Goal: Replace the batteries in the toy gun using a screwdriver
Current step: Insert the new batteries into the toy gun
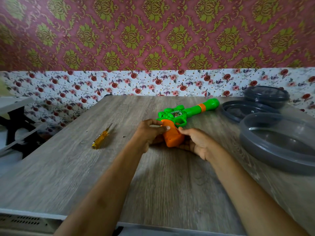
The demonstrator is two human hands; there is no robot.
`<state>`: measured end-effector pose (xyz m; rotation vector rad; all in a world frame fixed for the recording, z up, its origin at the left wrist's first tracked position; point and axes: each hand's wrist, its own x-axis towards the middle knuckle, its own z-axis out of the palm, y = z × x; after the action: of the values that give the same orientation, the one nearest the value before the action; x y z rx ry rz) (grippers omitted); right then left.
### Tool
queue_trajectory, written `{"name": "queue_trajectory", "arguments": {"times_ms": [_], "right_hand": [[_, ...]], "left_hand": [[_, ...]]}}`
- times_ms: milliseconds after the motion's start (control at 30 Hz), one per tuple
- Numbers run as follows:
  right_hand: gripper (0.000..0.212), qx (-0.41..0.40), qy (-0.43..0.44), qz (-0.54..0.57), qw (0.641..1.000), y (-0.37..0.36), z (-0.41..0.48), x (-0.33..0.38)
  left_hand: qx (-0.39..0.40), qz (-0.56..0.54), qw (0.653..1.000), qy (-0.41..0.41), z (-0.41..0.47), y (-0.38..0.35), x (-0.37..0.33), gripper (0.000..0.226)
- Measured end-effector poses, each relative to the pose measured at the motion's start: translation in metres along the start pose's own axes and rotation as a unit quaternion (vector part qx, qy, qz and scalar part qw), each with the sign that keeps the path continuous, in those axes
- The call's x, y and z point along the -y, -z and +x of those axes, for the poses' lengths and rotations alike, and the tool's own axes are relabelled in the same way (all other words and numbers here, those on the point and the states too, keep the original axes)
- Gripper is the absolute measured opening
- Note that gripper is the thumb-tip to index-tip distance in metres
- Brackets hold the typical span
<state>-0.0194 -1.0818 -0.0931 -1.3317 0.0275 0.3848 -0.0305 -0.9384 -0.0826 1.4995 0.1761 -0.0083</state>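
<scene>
Near the middle of the wooden table [68, 167], I have both hands on the toy gun [180, 114]. My left hand [150, 132] is curled over the orange grip [172, 137] from the left side, with one fingertip pressed flat across its upper face and the other fingers bent around its edge. My right hand [196, 142] comes in from the right: the thumb touches the grip just below the green trigger guard, and the fingers are tucked underneath the grip, cupping it. So both hands are closed around the grip, neither one splayed open.

The gun lies on its side. Its long axis runs diagonally, with the orange grip nearest me and the green barrel pointing away to the far right. The flared muzzle ends just beside a dark grey lid [247, 109].

A yellow-handled screwdriver [100, 138] lies on the table to the left of my left hand, apart from it, its shaft pointing away to the far right along roughly the same diagonal as the gun. Between the screwdriver and my left hand sits a small dark speck [124, 137], too small for me to identify.

To the right are a lidded grey container [266, 96] by the wall and a larger round one [279, 142] closer to me.
</scene>
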Motion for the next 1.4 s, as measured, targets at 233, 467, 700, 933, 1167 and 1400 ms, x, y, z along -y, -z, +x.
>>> {"name": "queue_trajectory", "arguments": {"times_ms": [233, 467, 700, 933, 1167, 1400], "right_hand": [[0.014, -0.003, -0.002, 0.007, 1.0, 0.001, -0.001, -0.001], [0.01, -0.002, 0.011, -0.013, 1.0, 0.002, -0.002, -0.001], [0.005, -0.026, 0.021, -0.029, 0.999, -0.002, 0.001, -0.003], [0.008, 0.001, 0.019, -0.009, 1.0, 0.003, 0.0, -0.001], [0.007, 0.049, 0.01, -0.023, 0.998, 0.007, 0.0, 0.002], [0.01, 0.016, 0.016, -0.095, 0.995, 0.002, 0.006, -0.004]], "left_hand": [[0.032, -0.016, 0.999, 0.031, 0.002, -0.002, 0.001, 0.014], [0.001, 0.017, 0.999, 0.033, 0.007, -0.007, 0.003, 0.033], [0.027, 0.009, 0.999, 0.032, 0.004, -0.003, 0.003, 0.015], [0.069, -0.014, 0.997, 0.044, -0.001, 0.004, -0.004, 0.002], [0.067, -0.014, 0.998, 0.017, -0.006, 0.006, -0.007, 0.026], [-0.133, 0.371, 0.903, -0.172, -0.005, 0.045, -0.023, 0.011]]}}
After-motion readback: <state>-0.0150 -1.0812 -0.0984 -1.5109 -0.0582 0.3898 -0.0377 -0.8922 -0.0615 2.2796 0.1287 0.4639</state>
